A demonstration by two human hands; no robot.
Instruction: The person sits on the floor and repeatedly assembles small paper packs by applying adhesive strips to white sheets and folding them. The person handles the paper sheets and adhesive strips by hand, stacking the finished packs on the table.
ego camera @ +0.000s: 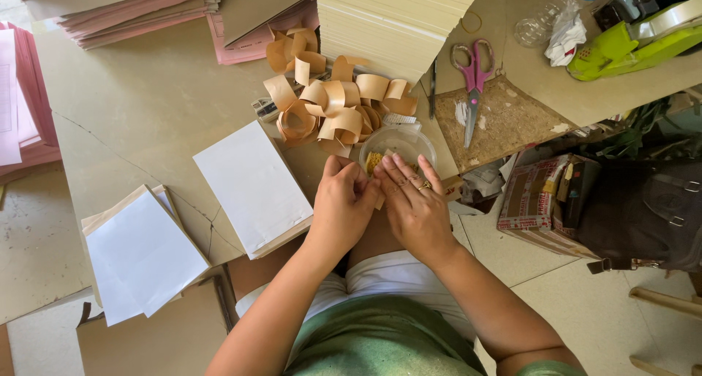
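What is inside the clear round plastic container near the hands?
Inside the clear container some small yellow pieces show at its near edge. The left hand and right hand cover that edge, so what else lies there cannot be seen.

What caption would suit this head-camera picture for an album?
Both hands, left hand and right hand, meet beside a clear plastic tub, near curled brown paper strips and pink scissors.

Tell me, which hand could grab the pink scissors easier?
Probably the right hand. The pink scissors lie up on its side of the table, past the clear tub. The left hand would have to cross over.
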